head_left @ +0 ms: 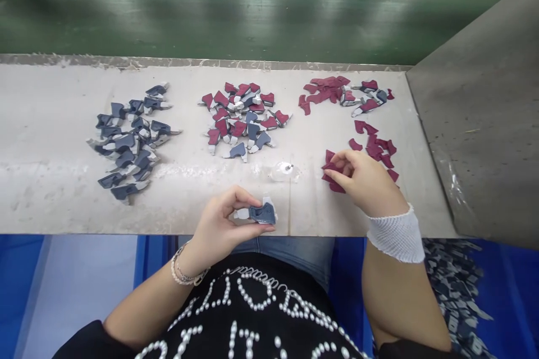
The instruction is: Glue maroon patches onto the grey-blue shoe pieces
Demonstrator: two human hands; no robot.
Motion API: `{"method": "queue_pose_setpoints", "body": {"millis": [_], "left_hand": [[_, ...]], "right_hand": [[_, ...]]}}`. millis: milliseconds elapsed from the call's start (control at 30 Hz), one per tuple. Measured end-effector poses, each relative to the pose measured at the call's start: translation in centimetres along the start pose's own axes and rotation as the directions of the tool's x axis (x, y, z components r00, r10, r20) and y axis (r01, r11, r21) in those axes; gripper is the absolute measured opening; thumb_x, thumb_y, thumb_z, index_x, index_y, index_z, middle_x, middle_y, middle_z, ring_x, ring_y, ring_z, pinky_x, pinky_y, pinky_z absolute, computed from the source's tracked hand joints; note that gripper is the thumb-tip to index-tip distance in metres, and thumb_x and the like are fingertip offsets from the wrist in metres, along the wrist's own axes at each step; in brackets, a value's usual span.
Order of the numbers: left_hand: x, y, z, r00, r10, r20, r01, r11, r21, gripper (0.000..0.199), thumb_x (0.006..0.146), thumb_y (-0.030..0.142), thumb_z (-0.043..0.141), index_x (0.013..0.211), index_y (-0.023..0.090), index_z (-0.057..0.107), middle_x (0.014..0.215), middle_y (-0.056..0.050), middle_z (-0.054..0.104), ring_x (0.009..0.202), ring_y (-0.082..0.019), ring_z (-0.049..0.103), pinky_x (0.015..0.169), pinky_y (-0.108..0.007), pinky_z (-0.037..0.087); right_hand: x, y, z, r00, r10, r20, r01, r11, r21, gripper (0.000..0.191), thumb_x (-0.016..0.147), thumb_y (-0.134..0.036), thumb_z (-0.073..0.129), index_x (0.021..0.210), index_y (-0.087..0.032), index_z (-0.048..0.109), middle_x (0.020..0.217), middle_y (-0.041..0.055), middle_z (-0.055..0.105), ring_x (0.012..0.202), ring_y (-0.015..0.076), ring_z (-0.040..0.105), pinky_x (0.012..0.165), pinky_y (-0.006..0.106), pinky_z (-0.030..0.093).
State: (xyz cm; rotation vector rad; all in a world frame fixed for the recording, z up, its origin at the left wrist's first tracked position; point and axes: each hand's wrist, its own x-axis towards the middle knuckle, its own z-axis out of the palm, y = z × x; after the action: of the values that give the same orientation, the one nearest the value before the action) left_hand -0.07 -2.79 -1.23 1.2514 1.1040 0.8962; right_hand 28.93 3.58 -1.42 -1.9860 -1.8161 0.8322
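Over pale table (50, 201), left hand (219, 223) is pinching blue part (263, 214) at 7 o'clock; right hand (367, 178), half-closed, is touching red pieces (336, 186) at 3 o'clock, hold unclear.

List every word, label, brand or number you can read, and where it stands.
Black shirt, white beading: possibly "IT"; the rest and the script are too slanted or cut off to read.
Blue-grey part in the left hand: no text visible.
Maroon pieces: none visible.
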Motion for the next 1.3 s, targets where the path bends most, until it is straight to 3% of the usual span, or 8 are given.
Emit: {"method": "queue_pose_setpoints", "body": {"millis": [233, 433, 567, 633, 733, 867, 1133, 1300], "left_hand": [[-0.1, -0.1, 0.3, 0.981, 0.195, -0.004, -0.195, 0.981, 0.010, 0.034, 0.069, 0.011, 0.088, 0.091, 0.020, 0.064, 0.087, -0.003, 0.072, 0.079, -0.016, 0.073, 0.071, -0.026, 0.066], [0.1, 0.4, 0.6, 0.970, 0.242, -0.003, -0.242, 0.970, 0.020, 0.034, 0.070, 0.007, 0.085, 0.091, 0.021, 0.062, 0.098, -0.005, 0.065, 0.088, -0.016, 0.069, 0.075, -0.028, 0.064], [0.2, 0.5, 0.9, 0.973, 0.227, -0.037, -0.226, 0.974, 0.027, 0.034, 0.072, 0.005, 0.083, 0.093, 0.021, 0.061, 0.096, -0.003, 0.063, 0.085, -0.014, 0.067, 0.073, -0.025, 0.063], [0.2, 0.5, 1.1, 0.971, 0.231, -0.055, -0.229, 0.973, 0.039, 0.035, 0.072, 0.005, 0.083, 0.093, 0.021, 0.061, 0.095, -0.003, 0.063, 0.085, -0.014, 0.067, 0.074, -0.026, 0.063], [0.2, 0.3, 1.3, 0.970, 0.227, -0.089, -0.223, 0.973, 0.058, 0.033, 0.072, 0.007, 0.084, 0.092, 0.021, 0.061, 0.095, -0.003, 0.063, 0.085, -0.015, 0.067, 0.075, -0.028, 0.064], [0.3, 0.1, 1.6, 0.966, 0.215, -0.146, -0.205, 0.976, 0.080, 0.032, 0.073, 0.010, 0.084, 0.091, 0.021, 0.060, 0.097, -0.003, 0.063, 0.088, -0.016, 0.068, 0.079, -0.031, 0.064], [0.4, -0.6, 1.7, 0.945, 0.257, -0.202, -0.232, 0.963, 0.138, 0.030, 0.074, 0.014, 0.084, 0.092, 0.020, 0.061, 0.097, -0.003, 0.064, 0.087, -0.016, 0.068, 0.074, -0.028, 0.063], [0.4, -0.6, 1.6, 0.954, 0.238, -0.181, -0.218, 0.968, 0.121, 0.031, 0.074, 0.014, 0.085, 0.093, 0.020, 0.061, 0.098, -0.003, 0.063, 0.089, -0.014, 0.067, 0.075, -0.025, 0.061]], "right_hand": [[-1.8, -2.0, -0.7, 0.990, -0.109, 0.085, 0.100, 0.989, 0.106, 0.018, 0.089, -0.036, 0.065, 0.098, -0.025, 0.075, 0.092, 0.0050, 0.075, 0.078, 0.0239, 0.069, 0.071, 0.040, 0.054], [-5.5, -4.2, -1.9, 0.967, -0.206, 0.152, 0.170, 0.961, 0.219, 0.015, 0.095, -0.037, 0.061, 0.097, -0.029, 0.073, 0.082, 0.0012, 0.072, 0.068, 0.0192, 0.065, 0.060, 0.033, 0.051], [-7.0, -5.2, -1.8, 0.903, -0.356, 0.241, 0.221, 0.866, 0.449, 0.018, 0.102, -0.031, 0.049, 0.114, -0.030, 0.063, 0.105, 0.0009, 0.074, 0.095, 0.0189, 0.071, 0.080, 0.030, 0.057], [-7.3, -5.8, -1.4, 0.888, -0.399, 0.229, 0.264, 0.850, 0.456, 0.013, 0.100, -0.030, 0.054, 0.110, -0.030, 0.063, 0.106, -0.0004, 0.073, 0.096, 0.0176, 0.070, 0.083, 0.028, 0.057], [-7.7, -6.7, -0.7, 0.920, -0.359, 0.156, 0.293, 0.896, 0.334, 0.010, 0.098, -0.024, 0.058, 0.103, -0.030, 0.063, 0.097, -0.0015, 0.073, 0.084, 0.0161, 0.070, 0.075, 0.027, 0.057], [-8.5, -7.2, -0.2, 0.950, -0.309, 0.050, 0.281, 0.912, 0.300, 0.027, 0.100, -0.022, 0.053, 0.125, -0.030, 0.050, 0.100, 0.0036, 0.070, 0.091, 0.0209, 0.071, 0.073, 0.031, 0.058], [-7.6, -7.3, 0.0, 0.886, -0.391, 0.251, 0.306, 0.898, 0.317, 0.006, 0.099, -0.023, 0.058, 0.096, -0.028, 0.056, 0.083, -0.0032, 0.070, 0.072, 0.0157, 0.069, 0.061, 0.028, 0.053], [-7.2, -7.0, 0.4, 0.876, -0.385, 0.292, 0.254, 0.881, 0.400, 0.007, 0.100, -0.021, 0.054, 0.099, -0.027, 0.059, 0.095, -0.0008, 0.073, 0.085, 0.0171, 0.070, 0.070, 0.029, 0.056]]}}
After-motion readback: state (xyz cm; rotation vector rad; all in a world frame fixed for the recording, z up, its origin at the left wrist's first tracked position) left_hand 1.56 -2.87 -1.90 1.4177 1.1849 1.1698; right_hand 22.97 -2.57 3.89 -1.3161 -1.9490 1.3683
